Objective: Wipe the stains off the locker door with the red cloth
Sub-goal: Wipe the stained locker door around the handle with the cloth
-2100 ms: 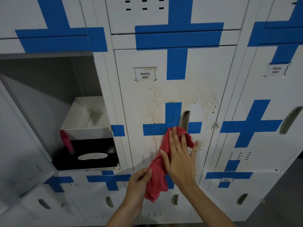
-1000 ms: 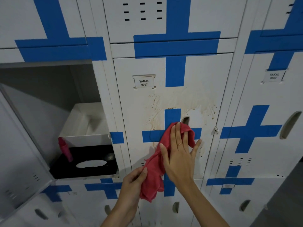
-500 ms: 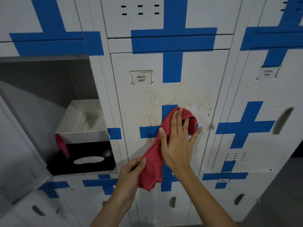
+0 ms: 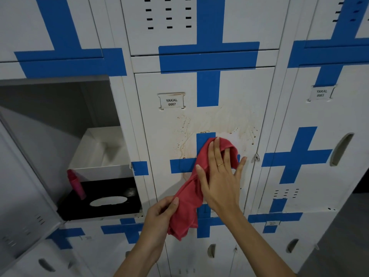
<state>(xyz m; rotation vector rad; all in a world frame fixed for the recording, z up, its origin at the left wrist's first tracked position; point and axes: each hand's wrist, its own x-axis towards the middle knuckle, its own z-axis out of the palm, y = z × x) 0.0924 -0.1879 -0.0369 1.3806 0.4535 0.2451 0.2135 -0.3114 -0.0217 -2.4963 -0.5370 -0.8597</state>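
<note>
Head view: the right hand (image 4: pixel 219 174), fingers spread flat, presses the red cloth (image 4: pixel 191 188) against the locker door (image 4: pixel 159 136) labelled YAKAL 0007, while the left hand (image 4: pixel 159 214) pinches the cloth's hanging lower end. Since two seconds ago the pressing hand has climbed from below the blue cross (image 4: pixel 184 164) to its centre, now just under the brown stains (image 4: pixel 219 122). Judged from this, wiping has reached the lower edge of the stained patch, most of which remains. The door's handle slot is hidden behind the cloth; faint marks lower on the door are hard to make out.
</note>
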